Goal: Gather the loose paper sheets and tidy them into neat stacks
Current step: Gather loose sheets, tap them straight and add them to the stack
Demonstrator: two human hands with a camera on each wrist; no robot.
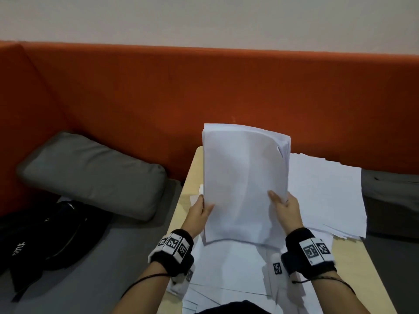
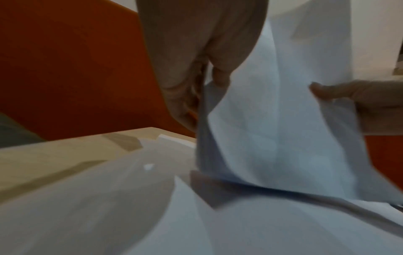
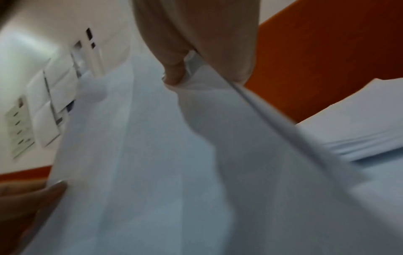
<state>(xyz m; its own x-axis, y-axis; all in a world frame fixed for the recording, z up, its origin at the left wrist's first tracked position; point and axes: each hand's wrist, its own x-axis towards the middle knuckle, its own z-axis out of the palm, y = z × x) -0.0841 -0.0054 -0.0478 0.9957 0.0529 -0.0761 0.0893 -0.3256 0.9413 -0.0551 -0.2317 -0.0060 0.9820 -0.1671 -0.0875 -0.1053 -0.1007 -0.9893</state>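
Two hands hold your bundle of sheets (image 1: 242, 184) upright above the table (image 1: 190, 175). Your left hand (image 1: 199, 214) pinches its left edge, thumb in front; your right hand (image 1: 286, 208) pinches the right edge the same way, fingers behind. The bundle rises well above both grips, its lower edge meeting the loose sheets (image 1: 235, 273) below. Another pile (image 1: 326, 193) lies just right.

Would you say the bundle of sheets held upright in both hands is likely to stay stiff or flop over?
Probably floppy: the bundle already curls at its top corner. Its sheets likely slide apart easily, since the edges look fanned between the left hand and right hand.
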